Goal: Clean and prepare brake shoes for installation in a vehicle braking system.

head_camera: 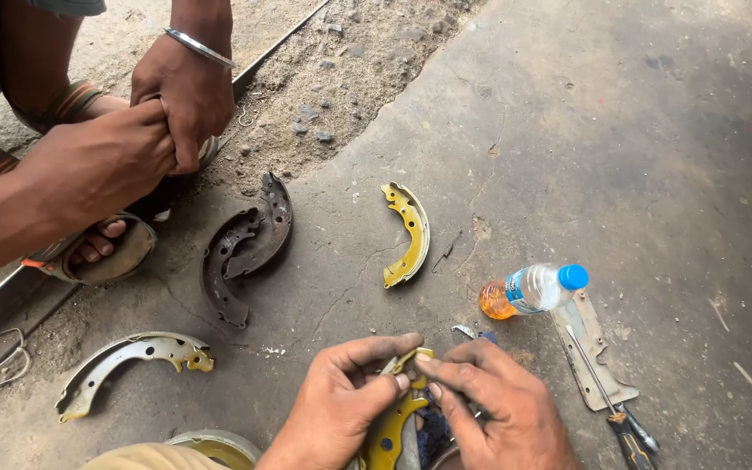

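Note:
My left hand [341, 396] and my right hand [493, 400] both grip a yellow brake shoe [389, 431] at the bottom centre, fingers pinching its upper end. Another yellow brake shoe [408, 233] lies on the concrete floor ahead. Two dark worn brake shoes [245, 244] lie stacked to its left. A greyish-yellow brake shoe [128, 359] rests at the lower left.
A small plastic bottle [533, 289] with orange liquid and blue cap lies at right beside a flat metal plate [592, 348] and a screwdriver [624, 426]. Another person's clasped hands [145, 130] and sandalled foot [102, 248] are upper left. Dirt and gravel [350, 70] lie beyond.

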